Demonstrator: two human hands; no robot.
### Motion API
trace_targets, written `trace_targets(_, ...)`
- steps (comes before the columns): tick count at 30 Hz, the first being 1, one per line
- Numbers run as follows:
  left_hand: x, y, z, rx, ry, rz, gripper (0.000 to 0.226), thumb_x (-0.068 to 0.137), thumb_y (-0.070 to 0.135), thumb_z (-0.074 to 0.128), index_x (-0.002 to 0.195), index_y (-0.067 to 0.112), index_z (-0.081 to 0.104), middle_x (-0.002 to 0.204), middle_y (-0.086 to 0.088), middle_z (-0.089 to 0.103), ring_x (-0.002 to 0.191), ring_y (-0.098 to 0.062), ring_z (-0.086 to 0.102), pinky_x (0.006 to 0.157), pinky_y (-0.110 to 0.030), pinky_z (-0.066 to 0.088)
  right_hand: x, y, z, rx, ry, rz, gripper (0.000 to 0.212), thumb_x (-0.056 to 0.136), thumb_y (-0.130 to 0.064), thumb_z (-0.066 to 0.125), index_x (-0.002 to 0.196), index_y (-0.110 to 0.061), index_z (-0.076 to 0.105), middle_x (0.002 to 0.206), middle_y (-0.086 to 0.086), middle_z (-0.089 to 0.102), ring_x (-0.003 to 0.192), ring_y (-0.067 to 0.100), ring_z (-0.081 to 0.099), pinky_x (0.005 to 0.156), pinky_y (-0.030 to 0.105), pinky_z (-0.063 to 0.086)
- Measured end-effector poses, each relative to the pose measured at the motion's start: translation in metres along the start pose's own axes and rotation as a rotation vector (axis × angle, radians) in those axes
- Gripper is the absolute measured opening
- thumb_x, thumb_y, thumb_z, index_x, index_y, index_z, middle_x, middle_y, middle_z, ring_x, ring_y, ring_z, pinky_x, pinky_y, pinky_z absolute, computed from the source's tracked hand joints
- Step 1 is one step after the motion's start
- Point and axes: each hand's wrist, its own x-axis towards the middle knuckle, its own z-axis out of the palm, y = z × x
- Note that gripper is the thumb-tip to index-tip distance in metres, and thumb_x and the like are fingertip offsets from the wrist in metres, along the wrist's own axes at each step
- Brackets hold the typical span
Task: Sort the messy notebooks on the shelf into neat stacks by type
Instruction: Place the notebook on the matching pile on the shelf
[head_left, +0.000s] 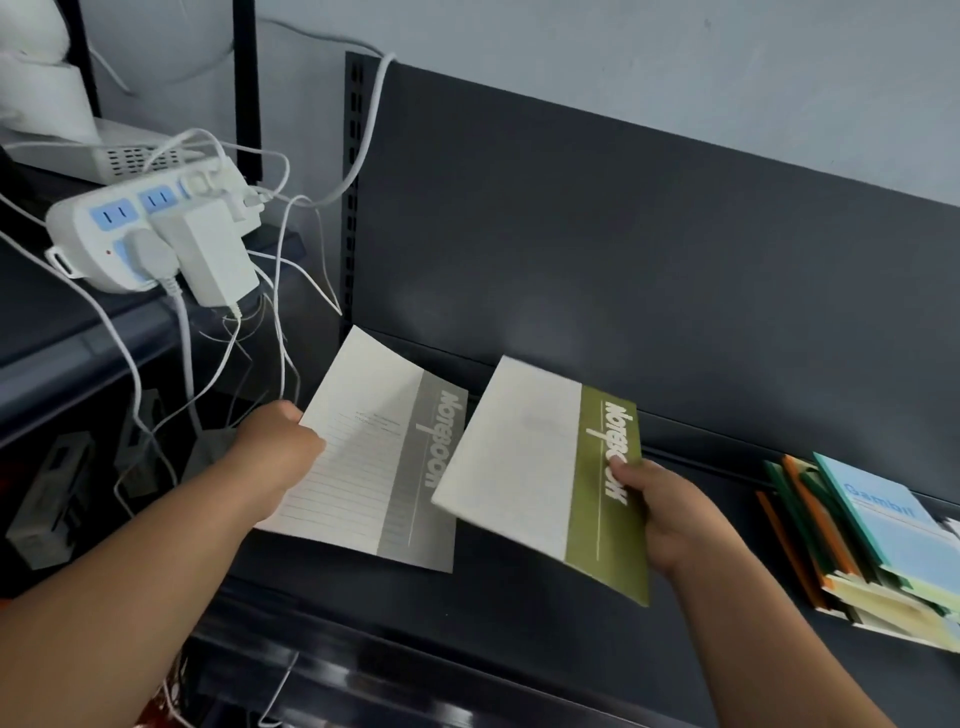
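Grey notebook: the grey-band notebook (363, 457) is at the left end of the shelf (519, 613), cover up. Can't tell if it's lying flat or lifted a bit.
Green notebook: the green-band notebook (524, 467) has the same layout, just a different colour. It's tilted above the shelf, and its lower-left corner overlaps the grey one's band.
Left hand: the left hand (283, 447) is curled round the grey notebook's left edge, gripping it.
Right hand: the right hand (660, 514) is pinching the green one, thumb on the green band and fingers hidden underneath.
Pile on the right: the messy pile (857, 545) sits well apart at the right end. It's a fanned-out mix of orange, green and light-blue covers with a "Gambit" one on top, and nothing is squared up.
Progress: early days, I'd say. I don't see a single neat stack, only these two matching ones pulled out.
Left to do: these two probably go down as a pair, then the whole pile needs splitting by type and squaring.
Around it: there's a dark back panel (623, 234) behind, plus a white power strip (140, 234) with dangling cables off to the left.
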Motion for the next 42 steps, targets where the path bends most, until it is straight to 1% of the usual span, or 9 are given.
trace_targets(6,-0.012,0.004,0.000,-0.083,-0.071,-0.039,0.009,0.091,-0.001,0.056,0.088,0.007,0.057,0.082,-0.008,0.058,0.069,-0.019,0.053,0.058,-0.028,0.042,-0.011,-0.001,-0.001,0.141,-0.150,0.021,0.027,0.096,-0.018,0.054,0.120,-0.007,0.059,0.095,0.013,0.073,0.070,0.027,0.072,0.058,0.040,0.060)
trace_targets(9,-0.024,0.007,0.011,-0.122,-0.172,-0.071,0.004,0.093,0.007,0.059,0.096,0.007,0.060,0.089,-0.014,0.063,0.079,-0.029,0.060,0.066,-0.037,0.052,-0.014,0.007,0.016,0.052,-0.168,0.058,0.021,0.094,-0.014,0.056,0.113,-0.006,0.060,0.088,0.016,0.073,0.065,0.028,0.071,0.054,0.039,0.058)
trace_targets(11,-0.033,0.008,0.019,-0.206,-0.253,-0.114,0.013,0.095,0.018,0.058,0.098,0.007,0.063,0.097,-0.020,0.066,0.087,-0.034,0.063,0.080,-0.046,0.054,-0.012,0.018,0.028,-0.140,-0.131,0.046,0.021,0.093,-0.011,0.059,0.111,0.000,0.061,0.090,0.019,0.073,0.072,0.031,0.071,0.061,0.041,0.058)
trace_targets(14,-0.049,0.007,0.028,-0.324,-0.375,-0.247,0.048,0.088,0.049,0.061,0.115,0.009,0.064,0.114,-0.013,0.067,0.101,-0.030,0.063,0.088,-0.042,0.051,-0.012,0.035,0.039,-0.345,-0.106,0.023,0.017,0.092,-0.002,0.058,0.107,0.000,0.064,0.090,0.019,0.074,0.078,0.032,0.072,0.064,0.040,0.057)
trace_targets(16,-0.055,0.005,0.031,-0.270,-0.426,-0.248,0.055,0.082,0.049,0.069,0.123,0.013,0.060,0.130,-0.010,0.060,0.119,-0.028,0.055,0.102,-0.047,0.043,-0.014,0.040,0.039,-0.363,-0.085,0.008,0.013,0.092,0.001,0.056,0.097,-0.006,0.065,0.086,0.016,0.075,0.074,0.029,0.072,0.059,0.037,0.057)
trace_targets(19,-0.056,0.002,0.033,-0.203,-0.405,-0.141,0.027,0.088,0.008,0.066,0.114,0.009,0.059,0.106,-0.013,0.068,0.095,-0.029,0.065,0.079,-0.042,0.054,-0.016,0.041,0.037,-0.360,-0.087,-0.028,0.017,0.092,0.000,0.055,0.103,-0.010,0.064,0.089,0.013,0.075,0.077,0.028,0.073,0.061,0.037,0.058)
trace_targets(23,-0.068,0.006,0.034,-0.226,-0.346,-0.026,0.031,0.090,0.001,0.059,0.118,0.015,0.057,0.098,-0.006,0.068,0.084,-0.022,0.065,0.061,-0.032,0.050,-0.018,0.043,0.029,-0.374,-0.063,-0.153,0.019,0.096,-0.012,0.054,0.112,-0.018,0.062,0.092,0.004,0.076,0.080,0.020,0.074,0.061,0.030,0.056)
trace_targets(28,-0.079,0.020,0.033,-0.326,-0.367,0.083,0.035,0.092,0.002,0.058,0.122,0.017,0.056,0.098,-0.003,0.070,0.085,-0.019,0.067,0.062,-0.033,0.051,-0.026,0.038,0.013,-0.111,-0.099,-0.134,0.019,0.101,-0.019,0.046,0.109,-0.016,0.063,0.097,0.008,0.076,0.093,0.027,0.071,0.084,0.045,0.057)
trace_targets(42,-0.157,0.084,0.078,-0.414,-0.481,0.397,0.028,0.089,0.005,0.062,0.103,0.029,0.061,0.090,0.005,0.074,0.079,-0.011,0.072,0.063,-0.027,0.052,-0.080,0.012,-0.080,0.274,-0.094,-0.160,0.009,0.098,-0.017,0.053,0.099,-0.008,0.054,0.109,0.019,0.070,0.100,0.034,0.065,0.088,0.053,0.054)
